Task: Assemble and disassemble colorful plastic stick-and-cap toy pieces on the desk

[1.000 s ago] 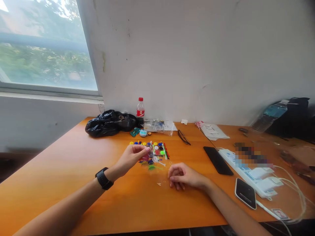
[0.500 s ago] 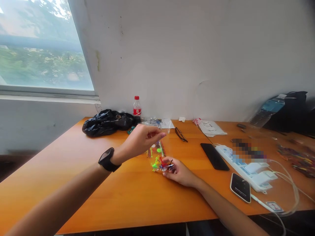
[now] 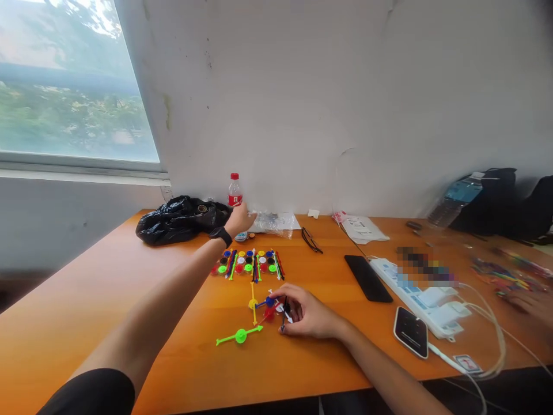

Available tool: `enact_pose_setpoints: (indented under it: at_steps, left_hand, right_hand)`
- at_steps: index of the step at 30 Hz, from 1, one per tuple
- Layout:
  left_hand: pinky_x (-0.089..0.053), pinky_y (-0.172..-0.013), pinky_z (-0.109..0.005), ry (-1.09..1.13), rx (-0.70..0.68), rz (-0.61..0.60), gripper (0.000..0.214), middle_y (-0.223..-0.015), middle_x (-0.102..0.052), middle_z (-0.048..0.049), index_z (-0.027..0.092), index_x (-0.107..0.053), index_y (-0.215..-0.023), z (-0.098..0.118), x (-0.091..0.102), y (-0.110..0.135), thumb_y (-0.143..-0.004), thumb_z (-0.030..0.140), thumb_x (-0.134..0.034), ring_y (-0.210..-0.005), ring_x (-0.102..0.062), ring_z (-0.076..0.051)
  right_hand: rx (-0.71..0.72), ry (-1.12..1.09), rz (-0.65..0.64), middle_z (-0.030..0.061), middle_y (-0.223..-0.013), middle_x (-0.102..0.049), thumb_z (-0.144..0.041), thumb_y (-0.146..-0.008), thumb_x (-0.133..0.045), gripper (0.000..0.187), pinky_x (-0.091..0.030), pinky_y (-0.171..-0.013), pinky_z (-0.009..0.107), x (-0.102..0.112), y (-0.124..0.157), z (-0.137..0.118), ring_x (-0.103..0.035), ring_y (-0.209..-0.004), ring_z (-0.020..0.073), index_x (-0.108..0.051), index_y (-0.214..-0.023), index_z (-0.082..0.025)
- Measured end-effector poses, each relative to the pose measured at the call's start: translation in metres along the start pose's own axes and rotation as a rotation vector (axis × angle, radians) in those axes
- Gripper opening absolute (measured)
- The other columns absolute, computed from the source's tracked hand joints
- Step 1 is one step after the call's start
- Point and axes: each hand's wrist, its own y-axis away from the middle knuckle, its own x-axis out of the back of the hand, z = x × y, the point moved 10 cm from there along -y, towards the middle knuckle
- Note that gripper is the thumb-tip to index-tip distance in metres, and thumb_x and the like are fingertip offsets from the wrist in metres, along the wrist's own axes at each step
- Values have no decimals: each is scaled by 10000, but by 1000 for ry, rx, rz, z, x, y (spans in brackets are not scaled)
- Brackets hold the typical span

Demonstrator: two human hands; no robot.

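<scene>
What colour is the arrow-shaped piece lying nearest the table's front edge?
The arrow-shaped piece is bright green; the head view shows it best.

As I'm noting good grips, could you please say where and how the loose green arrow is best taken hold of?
Take the green arrow probably by its round middle, pinching from above on the near side: it seems to lie flat with thin ends, while the yellow arrow crowds its far side.

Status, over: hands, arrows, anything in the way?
Left hand extended near the bottle, grip unclear. Right hand curled at black arrow. Green arrow lies loose. No obvious obstruction.
</scene>
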Motion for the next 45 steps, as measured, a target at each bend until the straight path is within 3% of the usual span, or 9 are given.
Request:
enact_pose_setpoints:
  at_steps: [4,9,14,18,20,22,28,39,45]
  left_hand:
    - [-448,-1080,-499,-100,-111,8,500,-1301,-668,-252,54,-597,-1318,12,-14,23,-875,261,-705,-1251,-590,-404]
    - [-504,-1007,-454,-109,-582,-65,354,-1168,-719,-137,186,-636,-1339,67,2,122,-1037,352,-551,-1107,-632,-294]
    - [-544,-1018,-468,40,-546,-260,420,-1293,-693,-118,256,-607,-1391,57,26,233,-1013,438,-607,-1169,-640,-291]
    - [-474,-1164,-574,81,-630,-479,821,-1670,-421,-96,360,-375,-1629,47,6,289,-904,528,-722,-1470,-453,-396]
    - [-417,-1201,-639,66,-664,-537,905,-1740,-298,-67,392,-295,-1666,46,-6,298,-890,534,-738,-1547,-340,-444]
    - [-374,-1223,-671,66,-672,-567,940,-1765,-224,-54,399,-233,-1686,48,-16,298,-900,512,-736,-1590,-247,-458]
    - [-346,-1237,-692,71,-719,-650,927,-1777,-170,-49,376,-224,-1694,60,-32,298,-916,462,-720,-1609,-181,-469]
    - [-376,-1243,-661,118,-683,-641,938,-1766,-221,-43,387,-211,-1693,59,-31,293,-916,442,-732,-1596,-237,-457]
    - [-412,-1245,-607,114,-634,-606,900,-1777,-185,-12,395,-234,-1679,57,-28,289,-919,306,-707,-1596,-258,-420]
  right_hand:
    - [30,69,-40,29,-1158,-604,-297,-662,-954,762,-474,-647,230,-2,3,-5,-570,-782,129,-672,-1370,-313]
    - [96,136,52,80,-1307,-600,-535,-702,-937,848,-514,-720,271,9,8,-23,-603,-881,182,-602,-1446,-306]
    - [36,205,319,106,-1240,-638,-565,-1007,-597,436,-523,-679,312,56,1,-16,-587,-725,153,-659,-1304,-251]
    - [15,428,496,114,-1242,-649,-500,-995,-600,400,-583,-784,371,102,-23,-3,-665,-872,217,-649,-1290,-235]
    - [72,647,488,127,-1376,-622,-433,-993,-597,449,-537,-1028,431,114,-43,-6,-634,-1190,283,-612,-1399,-243]
    - [86,846,421,120,-1552,-529,-384,-1000,-578,553,-367,-1229,494,117,-65,-2,-466,-1448,316,-522,-1537,-263]
    - [-76,1069,282,106,-1753,-264,-438,-1035,-539,691,-262,-1266,561,118,-120,37,-250,-1593,390,-327,-1679,-299]
    - [-147,1030,354,105,-1719,-355,-325,-1074,-430,582,-398,-1172,548,137,-190,51,-383,-1518,363,-393,-1648,-243]
    - [-107,984,406,122,-1392,-703,-236,-1075,-380,437,-469,-1062,423,143,-205,34,-622,-1282,306,-699,-1373,-207]
